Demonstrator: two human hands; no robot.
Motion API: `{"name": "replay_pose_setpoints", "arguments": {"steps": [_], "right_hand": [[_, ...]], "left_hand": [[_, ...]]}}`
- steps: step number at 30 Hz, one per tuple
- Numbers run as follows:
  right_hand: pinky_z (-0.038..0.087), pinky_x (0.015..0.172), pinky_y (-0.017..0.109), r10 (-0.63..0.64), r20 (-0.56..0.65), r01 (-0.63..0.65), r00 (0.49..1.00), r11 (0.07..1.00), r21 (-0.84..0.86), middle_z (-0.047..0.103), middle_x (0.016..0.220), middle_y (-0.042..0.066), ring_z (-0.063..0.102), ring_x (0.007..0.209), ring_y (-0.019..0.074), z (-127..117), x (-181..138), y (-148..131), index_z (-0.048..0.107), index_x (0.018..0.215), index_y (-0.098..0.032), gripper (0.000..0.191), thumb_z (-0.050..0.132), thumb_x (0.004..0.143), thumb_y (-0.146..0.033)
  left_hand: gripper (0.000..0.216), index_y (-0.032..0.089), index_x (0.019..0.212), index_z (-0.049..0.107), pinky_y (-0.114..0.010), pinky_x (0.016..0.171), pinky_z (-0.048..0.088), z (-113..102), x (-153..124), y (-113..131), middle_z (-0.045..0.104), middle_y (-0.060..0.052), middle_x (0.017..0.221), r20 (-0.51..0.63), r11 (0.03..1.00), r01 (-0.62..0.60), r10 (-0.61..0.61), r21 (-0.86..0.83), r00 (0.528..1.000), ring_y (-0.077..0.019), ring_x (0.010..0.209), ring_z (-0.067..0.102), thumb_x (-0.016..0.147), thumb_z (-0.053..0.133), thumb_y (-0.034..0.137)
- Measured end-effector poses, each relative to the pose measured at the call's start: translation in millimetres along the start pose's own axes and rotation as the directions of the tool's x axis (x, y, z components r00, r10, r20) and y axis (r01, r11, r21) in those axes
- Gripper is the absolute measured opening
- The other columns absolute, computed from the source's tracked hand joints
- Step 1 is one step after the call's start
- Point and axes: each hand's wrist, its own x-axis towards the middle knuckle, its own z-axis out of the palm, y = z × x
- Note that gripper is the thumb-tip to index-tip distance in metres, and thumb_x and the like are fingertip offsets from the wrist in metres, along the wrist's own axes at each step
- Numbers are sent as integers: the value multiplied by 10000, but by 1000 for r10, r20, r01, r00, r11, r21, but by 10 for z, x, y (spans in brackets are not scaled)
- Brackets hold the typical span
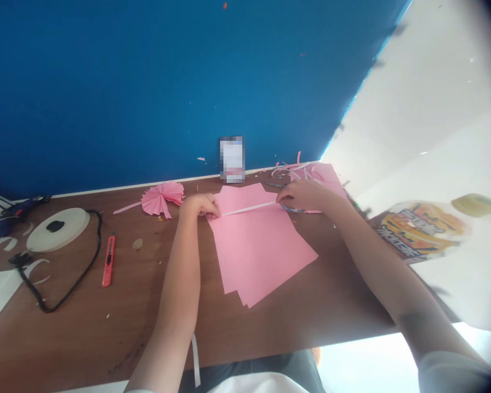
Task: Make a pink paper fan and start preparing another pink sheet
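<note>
Nearest us, our two forearms reached out over the table [85,327] toward the paper [262,251], a pink stack lying askew. Our left hand [200,207] sat at the paper's far left corner, fingers pressed together and pinching one end of the strip [249,208]. Our right hand [305,195] sat at the paper's far right corner, fingertips closed on the other end. So the strip, thin and white, ran straight across the paper's far end; whether it touched the top sheet or hung just above it, we could not tell. Left of the paper lay a pink fan [162,197], and further left a red cutter [108,261]; well to the right of the paper stood a bottle [425,226]. We judged that this hold called for an even pull from both pinches, enough to keep the strip flat and untwisted without tearing it. It also called for low wrists, so that each end met the paper's edge squarely.
</note>
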Motion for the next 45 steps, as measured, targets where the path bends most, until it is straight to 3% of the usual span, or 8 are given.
{"name": "replay_pose_setpoints", "arguments": {"steps": [17,23,29,34,40,45], "right_hand": [[375,674,358,157,34,-157,987,987,-14,719,911,39,581,719,225,191,42,240,759,887,-332,297,525,741,-223],[378,697,362,186,21,-186,982,982,-25,713,865,73,576,736,230,166,30,147,763,844,-276,257,526,761,-223],[368,719,361,144,47,-142,988,988,-54,700,840,70,561,715,207,145,24,166,761,793,-262,252,514,784,-215],[378,780,398,98,-53,-103,994,989,-110,668,1048,82,556,892,267,182,58,324,760,906,-290,272,499,833,-286],[393,765,399,75,-85,-85,994,989,-120,646,1109,135,562,901,282,207,70,368,759,915,-234,302,470,861,-306],[389,767,402,104,-31,-106,994,989,-103,657,1053,116,574,897,283,193,56,350,745,925,-256,314,437,878,-289]], "left_hand": [[214,156,705,637,-189,455,323,-4,-56,24,654,-22,681,4,1000,4,-4,-23,1000,-95,585,551,572,754,275],[209,155,698,636,-185,465,324,-1,-90,44,656,-21,676,-4,1000,8,-8,-28,1000,-97,608,559,574,753,275],[217,157,701,630,-190,457,316,-3,-65,26,649,-17,665,7,1000,7,-7,-21,1000,-96,585,547,570,754,278],[239,157,694,628,-185,459,320,-1,-36,5,651,-23,662,1,999,4,-4,-33,1000,-97,591,552,555,768,293],[236,150,678,606,-185,434,276,-9,-11,-40,620,-22,634,35,997,-23,25,-67,999,-85,554,525,566,759,291],[231,144,683,589,-183,428,233,-8,-58,-51,585,-8,594,69,992,-36,45,-123,997,-67,517,487,578,744,279]]}}
